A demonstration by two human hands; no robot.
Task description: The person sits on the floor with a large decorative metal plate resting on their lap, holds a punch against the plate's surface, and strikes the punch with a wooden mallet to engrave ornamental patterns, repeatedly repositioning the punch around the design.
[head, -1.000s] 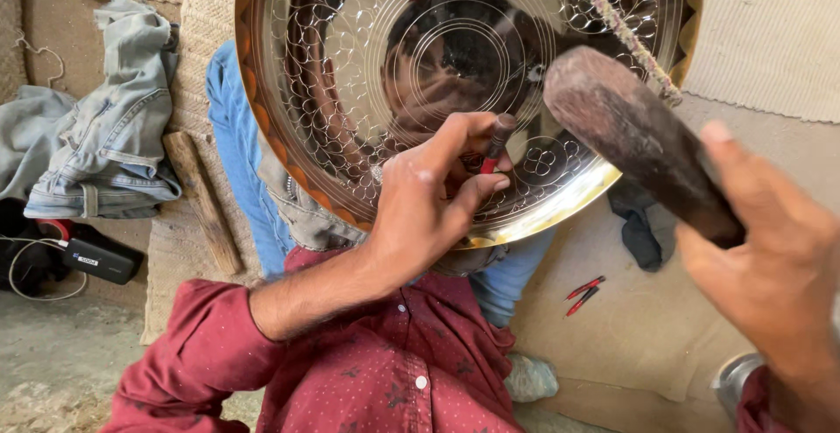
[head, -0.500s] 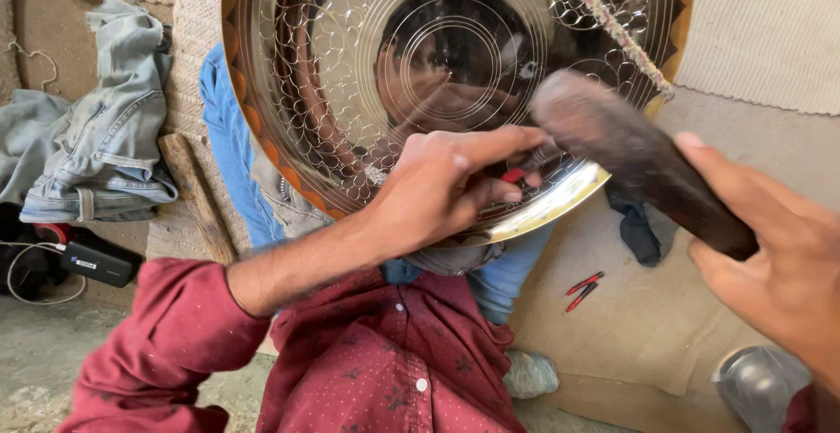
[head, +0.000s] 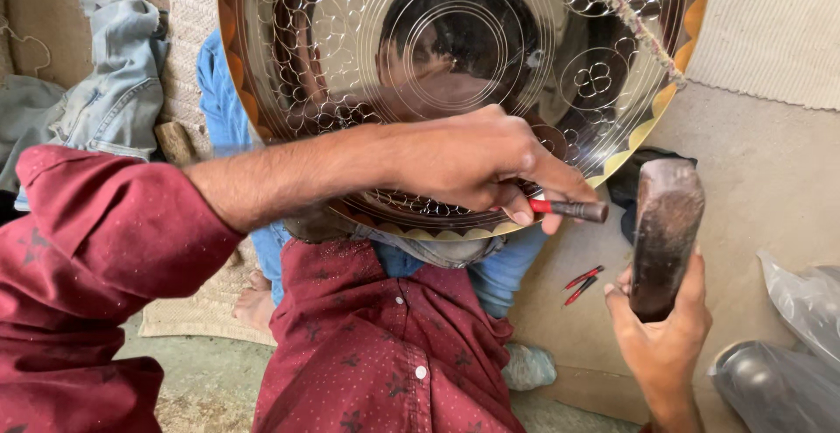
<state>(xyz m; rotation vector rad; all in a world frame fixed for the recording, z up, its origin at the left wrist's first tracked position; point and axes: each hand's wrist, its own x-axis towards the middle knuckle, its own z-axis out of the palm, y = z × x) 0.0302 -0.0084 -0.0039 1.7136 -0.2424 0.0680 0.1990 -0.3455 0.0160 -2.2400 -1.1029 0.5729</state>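
A large round metal tray, shiny and engraved with circles and loops inside a scalloped golden rim, stands tilted against the person's knees in the upper middle of the view. The left hand is closed around a thin steel punch with a red band, its tip near the tray's lower rim. The right hand grips a dark, worn wooden mallet, held upright just beside the punch. The tray looks stiff, thin, smooth and easily dented, best steadied by its rim. Two small red-handled tools lie on the pale floor.
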